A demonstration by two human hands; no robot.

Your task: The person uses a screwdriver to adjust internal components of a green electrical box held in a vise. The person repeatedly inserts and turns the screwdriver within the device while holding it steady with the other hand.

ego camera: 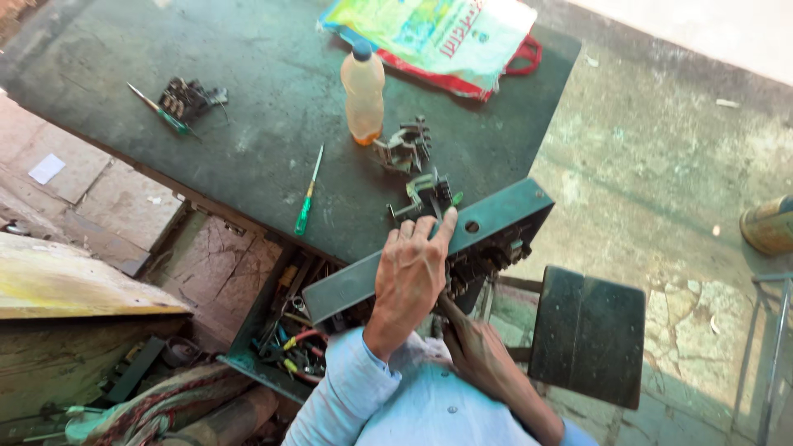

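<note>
My left hand (pixel 409 281) grips the top face of a dark green metal box (pixel 496 219) that lies tilted over the near edge of the table, fingers curled over its upper edge. My right hand (pixel 475 351) reaches under the box at its open underside, where dark electrical parts (pixel 479 260) show; whether it holds anything is hidden. Just beyond the box lie two grey metal contact assemblies (pixel 405 147) (pixel 425 194). A green-handled screwdriver (pixel 307 198) lies on the table left of the box.
The dark green table (pixel 264 91) also carries a plastic bottle of pale orange liquid (pixel 363 91), another screwdriver (pixel 161 111) beside a metal part (pixel 192 97), and a printed bag (pixel 438 37). An open tool tray (pixel 285 330) sits below; a black stool (pixel 588 334) stands right.
</note>
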